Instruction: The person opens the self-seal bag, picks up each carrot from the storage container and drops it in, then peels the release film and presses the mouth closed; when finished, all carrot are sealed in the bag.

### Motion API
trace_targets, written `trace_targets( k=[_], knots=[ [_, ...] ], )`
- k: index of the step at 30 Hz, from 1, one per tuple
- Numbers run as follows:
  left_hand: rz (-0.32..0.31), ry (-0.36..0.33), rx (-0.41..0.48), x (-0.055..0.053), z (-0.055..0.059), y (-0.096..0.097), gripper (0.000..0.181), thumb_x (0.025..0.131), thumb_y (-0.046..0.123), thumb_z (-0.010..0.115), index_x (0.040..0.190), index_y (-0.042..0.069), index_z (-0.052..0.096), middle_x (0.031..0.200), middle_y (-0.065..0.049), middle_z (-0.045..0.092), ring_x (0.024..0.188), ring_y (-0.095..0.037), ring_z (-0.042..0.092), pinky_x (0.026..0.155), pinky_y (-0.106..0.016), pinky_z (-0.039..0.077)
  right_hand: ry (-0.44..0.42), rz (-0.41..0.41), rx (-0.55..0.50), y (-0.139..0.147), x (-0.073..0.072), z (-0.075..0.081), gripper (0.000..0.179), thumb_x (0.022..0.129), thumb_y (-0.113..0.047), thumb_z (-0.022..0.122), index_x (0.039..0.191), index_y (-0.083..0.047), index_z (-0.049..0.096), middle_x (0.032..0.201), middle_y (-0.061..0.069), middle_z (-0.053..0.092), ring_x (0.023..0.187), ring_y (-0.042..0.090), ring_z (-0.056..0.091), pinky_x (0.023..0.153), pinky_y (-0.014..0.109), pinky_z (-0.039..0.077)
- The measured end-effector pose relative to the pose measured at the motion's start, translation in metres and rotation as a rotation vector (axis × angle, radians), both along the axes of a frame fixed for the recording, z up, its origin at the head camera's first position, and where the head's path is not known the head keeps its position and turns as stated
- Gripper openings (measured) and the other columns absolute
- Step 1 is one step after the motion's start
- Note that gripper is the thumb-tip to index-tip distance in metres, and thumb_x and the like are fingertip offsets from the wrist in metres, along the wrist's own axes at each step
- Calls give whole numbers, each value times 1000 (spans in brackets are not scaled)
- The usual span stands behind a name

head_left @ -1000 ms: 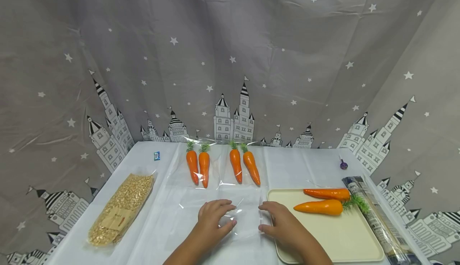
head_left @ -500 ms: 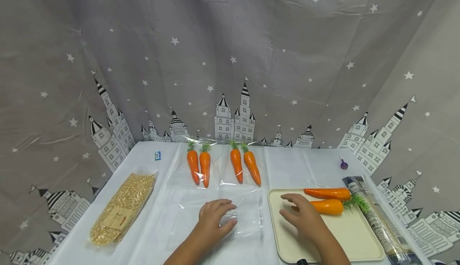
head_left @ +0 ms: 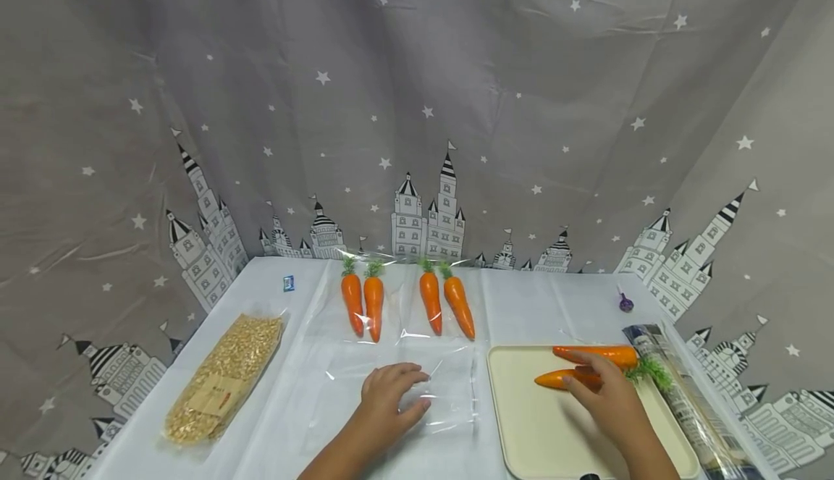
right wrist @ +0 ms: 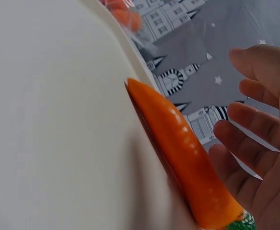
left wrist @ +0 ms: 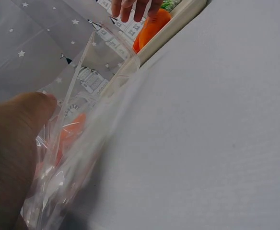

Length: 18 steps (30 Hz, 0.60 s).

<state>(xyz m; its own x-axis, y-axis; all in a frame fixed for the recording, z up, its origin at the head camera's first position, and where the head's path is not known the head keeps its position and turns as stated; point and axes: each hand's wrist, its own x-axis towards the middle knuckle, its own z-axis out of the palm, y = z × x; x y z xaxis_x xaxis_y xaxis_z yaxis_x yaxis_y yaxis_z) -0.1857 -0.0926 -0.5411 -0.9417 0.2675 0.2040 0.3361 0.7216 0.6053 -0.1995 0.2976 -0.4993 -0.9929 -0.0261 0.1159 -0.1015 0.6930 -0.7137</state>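
Observation:
My left hand [head_left: 391,400] rests at a clear plastic bag [head_left: 449,364] lying flat-looking on the white table, fingers gently curved and thumb apart. In the left wrist view the bag's film [left wrist: 92,139] stands up beside the thumb, its mouth parted. My right hand [head_left: 609,397] hovers over the cream tray [head_left: 541,444], thumb and fingers spread around the nearer orange carrot [head_left: 554,379]. The right wrist view has this carrot [right wrist: 178,153] beside loose fingers that are not closed on it. A second carrot [head_left: 606,355] lies just behind; its leafy green tops [head_left: 651,373] point right.
Two pairs of carrots, a left pair [head_left: 373,310] and a right pair [head_left: 459,310], lie under clear film at the back. A bag of grain [head_left: 224,386] is at left, a long printed package [head_left: 691,400] right of the tray. Behind are a blue packet [head_left: 289,283] and purple object [head_left: 625,303].
My right hand has left the bag's right edge and moved right across the tray to the nearer carrot. The left hand stays in place at the bag.

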Motion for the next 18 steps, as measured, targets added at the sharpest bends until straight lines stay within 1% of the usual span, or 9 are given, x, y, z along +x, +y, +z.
trace_targets(
  k=[1,3,7,10,14,16,18],
  knots=[
    [0,0,1,0,0,0,35,94,37,76,127,25,71,137,4,63,132,-27,52,114,-65,32,-11,-10,4,4,1,0,49,100,-32,73,144,-16,61,141,14,64,118,31,69,98,53,56],
    [-3,5,2,1,0,0,35,94,37,76,127,25,70,137,4,63,132,-27,52,114,-65,32,-20,-26,18,11,3,0,49,100,-31,73,144,-15,61,137,16,66,113,30,71,95,53,57],
    [-8,29,2,1,-1,0,34,94,37,76,126,24,71,136,4,64,130,-27,53,114,-64,33,26,-30,65,24,4,-1,45,98,-27,75,141,-16,64,132,15,67,105,27,71,86,42,58],
    [-3,41,0,1,-1,-1,34,94,37,77,125,24,71,135,5,64,129,-26,53,113,-64,33,44,-26,113,33,2,-2,45,98,-32,76,139,-18,65,132,13,66,101,23,68,81,36,55],
    [1,35,2,1,0,-1,34,94,37,77,125,24,71,135,4,64,129,-27,54,114,-65,33,11,-38,134,43,1,-2,55,97,-38,75,143,-10,61,130,16,65,98,21,65,76,31,55],
    [1,23,5,2,0,-1,34,94,37,77,125,24,71,135,4,64,130,-27,53,114,-65,32,-5,-51,135,48,1,-4,61,97,-37,76,144,-4,57,130,21,64,98,22,65,72,27,55],
    [0,16,5,2,0,-1,34,94,37,77,125,24,71,135,4,63,130,-28,53,115,-66,31,-17,-60,141,52,0,-6,65,96,-38,76,145,-1,55,134,24,61,97,21,64,68,23,55]
  ],
)
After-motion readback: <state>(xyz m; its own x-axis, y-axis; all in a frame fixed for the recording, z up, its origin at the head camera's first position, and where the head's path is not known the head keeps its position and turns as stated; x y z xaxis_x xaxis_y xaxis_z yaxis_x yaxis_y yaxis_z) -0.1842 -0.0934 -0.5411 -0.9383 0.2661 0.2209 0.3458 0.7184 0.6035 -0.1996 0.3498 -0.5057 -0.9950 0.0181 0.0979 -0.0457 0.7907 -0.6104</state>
